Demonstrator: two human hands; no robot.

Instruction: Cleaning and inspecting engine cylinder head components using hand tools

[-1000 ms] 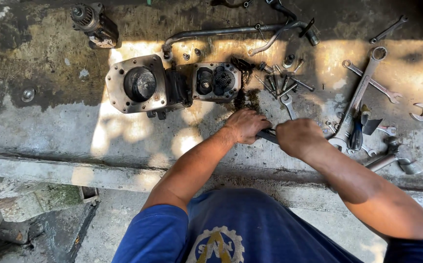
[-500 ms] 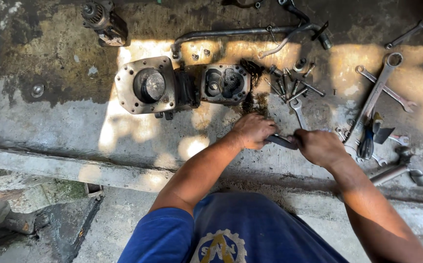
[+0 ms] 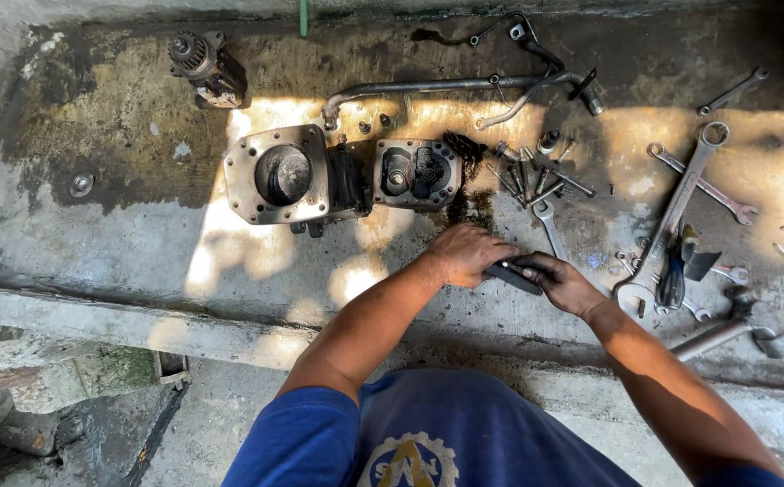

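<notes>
both hands met over oily concrete ledge (image 3: 139,234); left hand (image 3: 466,254) and right hand (image 3: 561,281) gripped small dark flat part (image 3: 513,275) between them, below engine housing (image 3: 285,176); firm, level grip looked best

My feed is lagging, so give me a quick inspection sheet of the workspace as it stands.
Surface: stained concrete slab, dark oily patches, patchy sunlight.
Job's things: a dark flat part held between both hands; what it is cannot be told.
Clutter: square housing with a round bore, smaller housing beside it, bent pipe, loose bolts, long wrench with smaller wrenches and pliers, hammer, geared motor part at the far left.
Hands: left hand and right hand both gripping the dark part, low over the slab.
Cables: nothing seen.
Surroundings: concrete step edge, rubble below at left.
</notes>
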